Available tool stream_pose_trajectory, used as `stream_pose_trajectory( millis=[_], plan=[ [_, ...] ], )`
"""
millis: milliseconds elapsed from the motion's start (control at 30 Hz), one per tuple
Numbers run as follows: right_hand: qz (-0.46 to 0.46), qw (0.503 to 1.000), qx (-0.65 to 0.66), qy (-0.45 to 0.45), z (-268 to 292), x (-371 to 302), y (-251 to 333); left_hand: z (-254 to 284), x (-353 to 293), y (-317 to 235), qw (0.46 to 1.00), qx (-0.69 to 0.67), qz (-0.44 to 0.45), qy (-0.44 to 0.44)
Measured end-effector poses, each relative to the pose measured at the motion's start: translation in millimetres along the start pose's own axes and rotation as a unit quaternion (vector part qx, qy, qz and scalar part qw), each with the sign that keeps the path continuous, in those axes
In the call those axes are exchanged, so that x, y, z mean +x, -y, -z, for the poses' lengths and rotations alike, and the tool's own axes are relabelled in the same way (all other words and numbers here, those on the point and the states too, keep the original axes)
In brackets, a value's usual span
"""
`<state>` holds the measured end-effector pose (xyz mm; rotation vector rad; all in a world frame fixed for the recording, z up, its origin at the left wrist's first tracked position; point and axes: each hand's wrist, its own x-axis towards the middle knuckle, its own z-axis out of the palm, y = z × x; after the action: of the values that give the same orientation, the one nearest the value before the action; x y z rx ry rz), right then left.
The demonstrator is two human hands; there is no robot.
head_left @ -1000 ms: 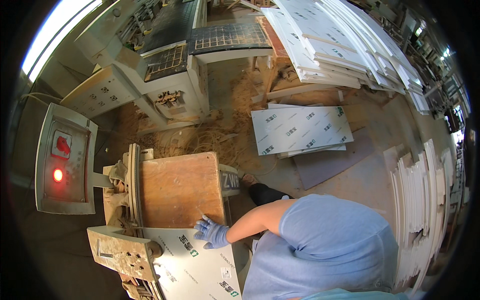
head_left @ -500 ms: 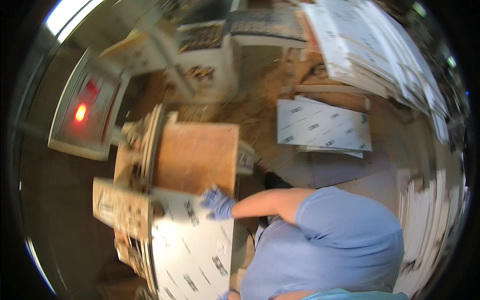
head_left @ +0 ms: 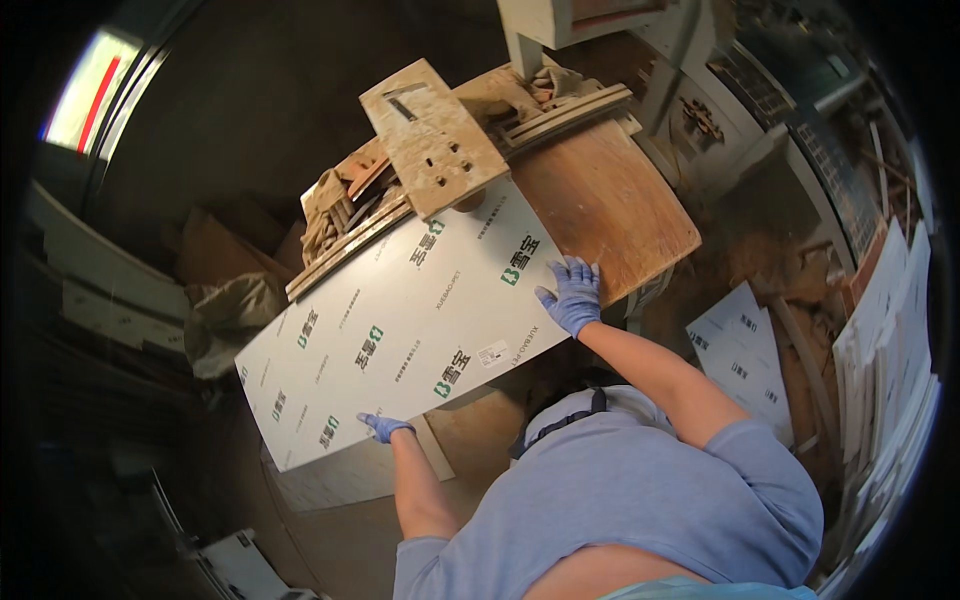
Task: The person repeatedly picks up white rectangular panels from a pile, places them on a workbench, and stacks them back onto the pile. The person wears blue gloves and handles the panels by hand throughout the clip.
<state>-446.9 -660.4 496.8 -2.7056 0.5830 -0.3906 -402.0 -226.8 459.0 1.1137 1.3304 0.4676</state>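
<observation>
While the gloved right hand (head_left: 574, 296) lies with its fingers spread on the right-hand end of a white film-covered panel (head_left: 372, 318), the gloved left hand (head_left: 383, 428) rests at the panel's near edge, farther toward its left end. The left fingers lie over the top face; whether the thumb closes underneath cannot be told. Both gloves are bluish, and the forearms above them are bare up to the sleeves of a blue short-sleeved shirt (head_left: 620, 490).

The panel slants from lower left to upper right, bearing dark and green print and, near the right hand, a small white label (head_left: 493, 354). Its far edge runs along a long pale rail (head_left: 352, 248), and its right-hand end meets a worn brown wooden tabletop (head_left: 605, 205). Over the far edge hangs a dusty beige machine cover plate (head_left: 432, 138), with a slot and several holes. Brown crumpled cloth (head_left: 322, 220) lies behind the rail.

Below the panel's left part shows a pale slab (head_left: 345, 478). Beyond the right forearm, printed white sheets (head_left: 742, 350) lie on the floor, and farther right leans a thick stack of white boards (head_left: 885, 330). An olive sack (head_left: 228, 325) slumps beyond the panel's left end, and a bright window (head_left: 92, 95) shows at upper left.
</observation>
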Motion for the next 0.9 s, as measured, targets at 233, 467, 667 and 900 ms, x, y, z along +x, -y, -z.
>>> stream_pose_trajectory(
  millis=[233, 467, 667, 900],
  plan=[
    [0.001, 1.000, 0.006, 0.008, 1, 1, -5, -2, 7, -3, 0.995, 0.082, 0.011, -0.056],
    [0.000, 1.000, -0.014, 0.025, 0, 1, 2, 9, 36, 14, 0.997, -0.030, -0.067, 0.035],
    [-0.082, 0.997, 0.007, 0.010, 9, -2, 7, 39, 83, -20, 0.957, 0.077, 0.089, 0.266],
    [-0.246, 0.956, 0.143, 0.077, 39, -25, 7, 56, 130, -50, 0.950, -0.030, 0.144, 0.276]
  ],
)
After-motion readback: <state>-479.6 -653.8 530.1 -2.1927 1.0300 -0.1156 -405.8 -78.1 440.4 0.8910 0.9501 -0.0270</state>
